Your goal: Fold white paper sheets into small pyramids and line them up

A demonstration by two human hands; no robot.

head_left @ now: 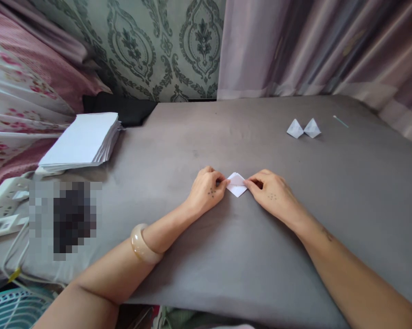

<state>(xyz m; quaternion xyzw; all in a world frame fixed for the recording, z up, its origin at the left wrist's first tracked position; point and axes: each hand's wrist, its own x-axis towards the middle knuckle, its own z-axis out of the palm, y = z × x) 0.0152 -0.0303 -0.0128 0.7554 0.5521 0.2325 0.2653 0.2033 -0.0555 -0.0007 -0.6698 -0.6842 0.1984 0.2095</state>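
Observation:
A small folded white paper, diamond-shaped with a crease across its middle, is held just above or on the grey cloth surface. My left hand pinches its left corner between thumb and fingers. At the opposite corner my right hand grips it in the same way. Farther back on the right stand two folded white paper pieces, pointed at the top and touching at their inner corners.
At the back left lies a stack of white paper beside a black folded item. A power strip with cables sits at the left edge, above a teal fan. A cotton swab lies at the far right.

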